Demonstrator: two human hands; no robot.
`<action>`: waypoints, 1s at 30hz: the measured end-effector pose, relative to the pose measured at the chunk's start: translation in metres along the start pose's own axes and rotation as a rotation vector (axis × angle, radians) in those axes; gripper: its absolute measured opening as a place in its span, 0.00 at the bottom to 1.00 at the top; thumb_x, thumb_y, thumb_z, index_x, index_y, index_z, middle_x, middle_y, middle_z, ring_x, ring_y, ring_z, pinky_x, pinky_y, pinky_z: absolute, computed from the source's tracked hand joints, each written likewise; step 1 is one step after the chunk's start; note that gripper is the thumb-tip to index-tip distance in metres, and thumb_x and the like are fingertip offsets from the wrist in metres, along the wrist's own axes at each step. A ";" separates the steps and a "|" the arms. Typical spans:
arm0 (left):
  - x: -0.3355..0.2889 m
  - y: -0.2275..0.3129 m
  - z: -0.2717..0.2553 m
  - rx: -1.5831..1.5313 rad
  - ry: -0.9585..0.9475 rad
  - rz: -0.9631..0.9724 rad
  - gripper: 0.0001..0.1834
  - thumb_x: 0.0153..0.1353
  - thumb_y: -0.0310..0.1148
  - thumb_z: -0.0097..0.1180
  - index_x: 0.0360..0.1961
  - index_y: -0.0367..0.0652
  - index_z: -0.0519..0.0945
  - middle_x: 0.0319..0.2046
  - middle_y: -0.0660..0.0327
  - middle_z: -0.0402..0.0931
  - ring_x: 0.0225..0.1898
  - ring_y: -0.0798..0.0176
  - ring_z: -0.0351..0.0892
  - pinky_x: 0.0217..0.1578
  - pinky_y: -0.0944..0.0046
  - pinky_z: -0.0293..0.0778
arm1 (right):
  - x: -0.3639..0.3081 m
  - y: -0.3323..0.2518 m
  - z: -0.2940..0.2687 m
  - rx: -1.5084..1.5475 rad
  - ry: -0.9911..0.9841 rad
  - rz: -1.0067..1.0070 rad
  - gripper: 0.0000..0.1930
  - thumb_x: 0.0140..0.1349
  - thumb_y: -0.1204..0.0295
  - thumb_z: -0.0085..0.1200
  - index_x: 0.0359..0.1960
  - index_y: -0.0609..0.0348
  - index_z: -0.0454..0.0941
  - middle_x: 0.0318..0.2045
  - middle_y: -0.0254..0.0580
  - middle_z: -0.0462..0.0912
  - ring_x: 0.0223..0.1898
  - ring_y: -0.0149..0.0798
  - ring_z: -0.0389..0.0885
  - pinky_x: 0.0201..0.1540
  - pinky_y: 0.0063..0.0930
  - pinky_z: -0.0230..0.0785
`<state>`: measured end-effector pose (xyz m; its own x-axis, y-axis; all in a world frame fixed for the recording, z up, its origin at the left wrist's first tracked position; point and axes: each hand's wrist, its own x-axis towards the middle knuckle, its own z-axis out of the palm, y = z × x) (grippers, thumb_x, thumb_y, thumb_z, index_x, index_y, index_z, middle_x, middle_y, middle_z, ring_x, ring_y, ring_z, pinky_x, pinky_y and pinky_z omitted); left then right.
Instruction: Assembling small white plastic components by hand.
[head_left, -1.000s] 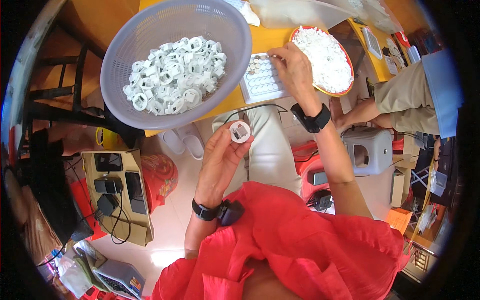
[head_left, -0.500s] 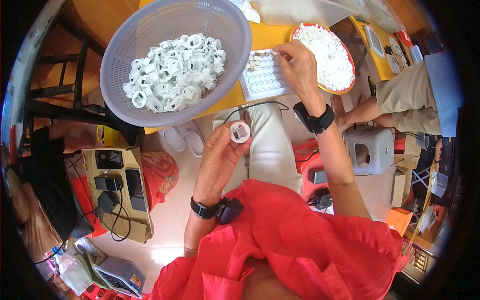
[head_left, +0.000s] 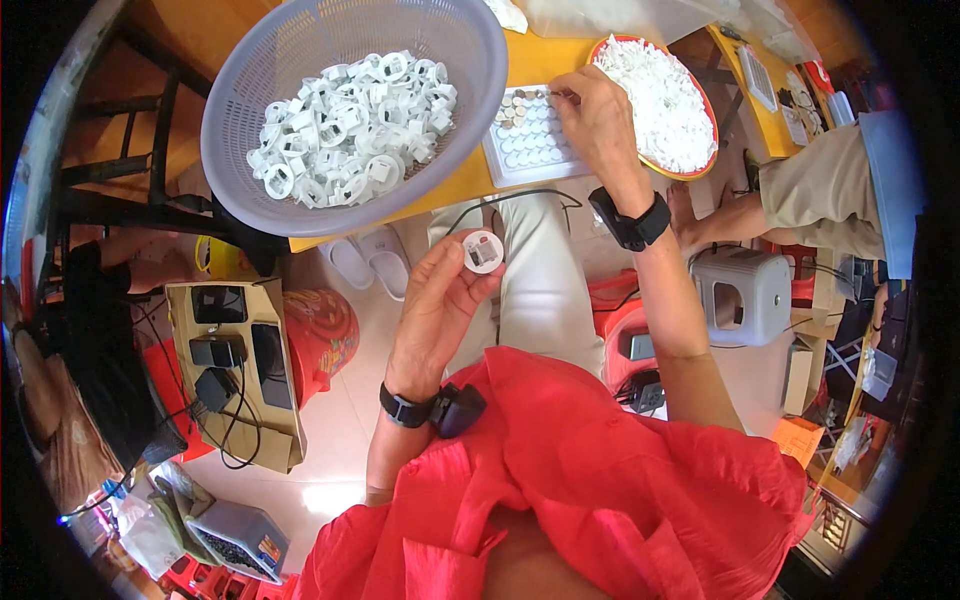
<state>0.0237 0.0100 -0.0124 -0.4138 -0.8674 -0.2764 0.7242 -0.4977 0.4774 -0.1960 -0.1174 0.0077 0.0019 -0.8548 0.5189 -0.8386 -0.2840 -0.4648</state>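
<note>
My left hand (head_left: pixel 432 305) grips a round white plastic housing (head_left: pixel 484 253) by its edge above my lap, its open side with a small recess facing up. At the table, my right hand (head_left: pixel 602 125) reaches over a white tray (head_left: pixel 545 175) of round pockets. Its thumb and fingers pinch together at the tray's far right part; what lies between them is hidden. Several silvery button cells (head_left: pixel 516 108) lie in the tray's far left part, and the nearer pockets look white.
Left of the tray stands a large grey basket (head_left: pixel 222 165) of white plastic housings (head_left: pixel 350 130). A red-rimmed dish (head_left: pixel 714 130) heaped with small white pieces (head_left: pixel 660 110) is to its right. A cable (head_left: pixel 520 193) runs along the yellow table's (head_left: pixel 400 226) near edge. Another person's legs (head_left: pixel 820 190) are at right.
My right hand stays over the tray, its fingertips slightly lower and further right in the picture. The left hand still holds the housing, a little higher in view. The whole view has shifted slightly.
</note>
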 end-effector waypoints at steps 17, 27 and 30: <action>-0.003 0.002 0.006 0.067 -0.027 0.025 0.16 0.64 0.35 0.46 0.48 0.34 0.71 0.41 0.57 0.75 0.40 0.64 0.77 0.40 0.68 0.76 | -0.006 -0.007 -0.007 0.196 0.064 0.182 0.08 0.45 0.82 0.52 0.29 0.62 0.78 0.23 0.40 0.79 0.26 0.33 0.78 0.31 0.26 0.70; 0.001 0.000 0.003 0.086 0.017 0.017 0.15 0.64 0.34 0.46 0.47 0.34 0.72 0.41 0.58 0.75 0.40 0.66 0.77 0.42 0.68 0.75 | -0.083 -0.087 -0.046 0.755 -0.204 0.379 0.07 0.48 0.83 0.54 0.31 0.63 0.77 0.26 0.32 0.78 0.28 0.24 0.74 0.30 0.17 0.66; 0.001 -0.003 0.001 0.103 0.014 0.015 0.14 0.64 0.33 0.46 0.47 0.36 0.73 0.41 0.58 0.75 0.41 0.67 0.76 0.43 0.68 0.75 | -0.088 -0.098 -0.047 0.630 -0.208 0.161 0.10 0.45 0.86 0.54 0.31 0.63 0.76 0.25 0.39 0.78 0.26 0.32 0.76 0.28 0.21 0.67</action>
<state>0.0209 0.0102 -0.0132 -0.3951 -0.8751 -0.2793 0.6695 -0.4825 0.5648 -0.1391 0.0056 0.0413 0.0613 -0.9556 0.2883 -0.3598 -0.2906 -0.8866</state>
